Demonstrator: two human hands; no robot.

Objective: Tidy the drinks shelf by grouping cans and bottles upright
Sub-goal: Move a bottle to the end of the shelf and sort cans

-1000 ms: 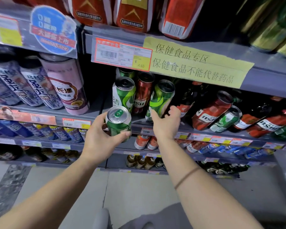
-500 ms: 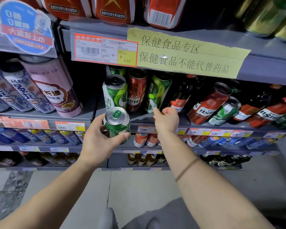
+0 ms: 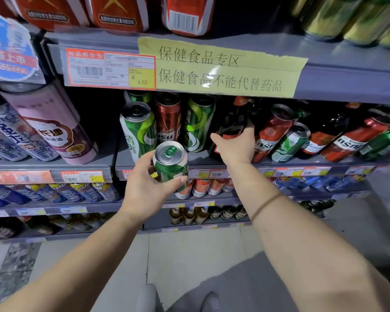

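Observation:
My left hand [image 3: 142, 190] holds a small green can [image 3: 170, 164] upright in front of the shelf edge [image 3: 212, 173]. On the shelf behind it stand a tall green can [image 3: 137, 129], a red can [image 3: 168, 119] and another green can [image 3: 197, 123]. My right hand [image 3: 235, 146] wraps around the lower part of a dark bottle [image 3: 232, 121] with a red label, just right of those cans. Further right, a red can [image 3: 271, 131], a green can [image 3: 291, 143], bottles and more red cans [image 3: 356, 138] lean or lie tilted.
A yellow paper notice [image 3: 221, 68] and a price tag [image 3: 110, 70] hang on the shelf above. Pink and white tall cans [image 3: 52, 131] lean on the left bay. Lower shelves hold more cans and bottles. Grey floor tiles lie below.
My right hand left the upright green can and moved right onto the dark bottle. My left hand stayed in front of the shelf with its small green can. The view moved closer.

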